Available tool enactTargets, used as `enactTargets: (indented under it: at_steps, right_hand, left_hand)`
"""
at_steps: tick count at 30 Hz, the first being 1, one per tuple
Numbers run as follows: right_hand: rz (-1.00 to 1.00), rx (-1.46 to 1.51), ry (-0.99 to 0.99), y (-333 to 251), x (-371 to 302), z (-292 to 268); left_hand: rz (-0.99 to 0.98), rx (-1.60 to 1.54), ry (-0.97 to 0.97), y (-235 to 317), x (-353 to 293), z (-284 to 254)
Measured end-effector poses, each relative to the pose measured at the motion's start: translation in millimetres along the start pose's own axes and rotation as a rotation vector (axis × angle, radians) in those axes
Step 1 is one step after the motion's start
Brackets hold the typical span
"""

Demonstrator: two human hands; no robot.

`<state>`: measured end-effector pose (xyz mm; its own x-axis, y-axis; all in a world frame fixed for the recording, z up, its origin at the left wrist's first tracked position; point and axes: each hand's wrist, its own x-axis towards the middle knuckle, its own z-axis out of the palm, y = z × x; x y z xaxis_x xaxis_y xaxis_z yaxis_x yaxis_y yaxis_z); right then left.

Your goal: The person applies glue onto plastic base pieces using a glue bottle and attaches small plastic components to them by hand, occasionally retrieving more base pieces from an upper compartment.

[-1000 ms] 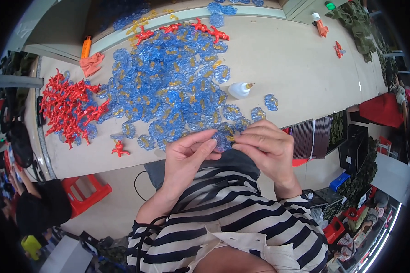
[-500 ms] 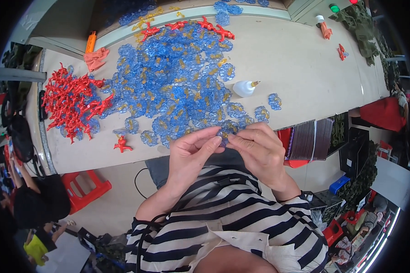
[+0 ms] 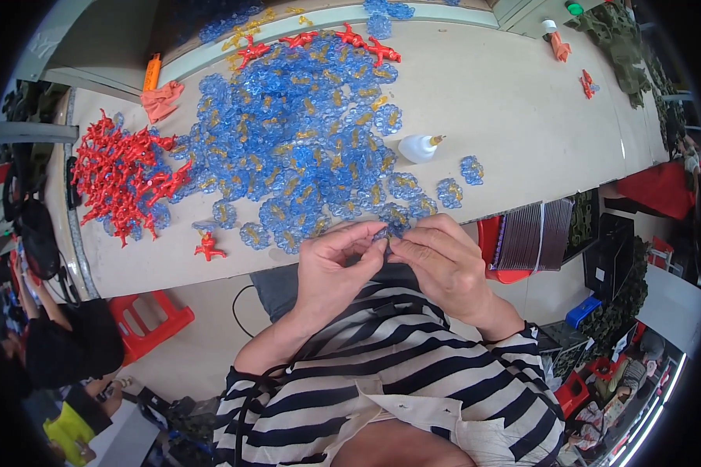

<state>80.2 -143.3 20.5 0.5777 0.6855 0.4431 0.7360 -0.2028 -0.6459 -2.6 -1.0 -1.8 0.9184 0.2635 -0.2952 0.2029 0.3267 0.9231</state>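
At the table's near edge my left hand [image 3: 336, 263] and my right hand [image 3: 449, 263] meet, thumbs and fingers pinched. Between their fingertips is a small translucent blue plastic piece [image 3: 385, 234], mostly covered by the fingers. Just beyond them spreads a big heap of blue translucent flower-shaped pieces [image 3: 288, 132], many with a small yellow part on top. To the left lies a pile of red plastic figures [image 3: 121, 175] with some blue pieces among them. One single red figure [image 3: 209, 247] rests nearer the edge.
A white squeeze bottle [image 3: 419, 149] with a thin tip stands right of the heap. Several red figures [image 3: 352, 35] line its far side. An orange cloth [image 3: 162, 101] lies by an orange tool [image 3: 153, 71]. Below the edge is a red stool [image 3: 152, 323]. Other people sit nearby.
My hands have shifted slightly, and the fingers have turned a little around the blue piece. The things on the table stay where they were.
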Motion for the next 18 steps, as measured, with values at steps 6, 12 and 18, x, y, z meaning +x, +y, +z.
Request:
enactTargets:
  at_steps: [6,12,18]
  right_hand:
    - [-0.007,-0.028,0.005,0.3,-0.6,-0.5]
    - [0.014,0.03,0.023,2.2,1.0,-5.6]
    - [-0.027,-0.007,-0.001,1.4,-2.4,-3.7]
  left_hand:
    - [-0.083,-0.117,0.005,-0.1,0.0,0.5]
    - [-0.089,-0.212,0.009,-1.6,-4.6,-3.1]
    - [-0.022,-0.121,-0.022,-8.1,-4.4,-5.3]
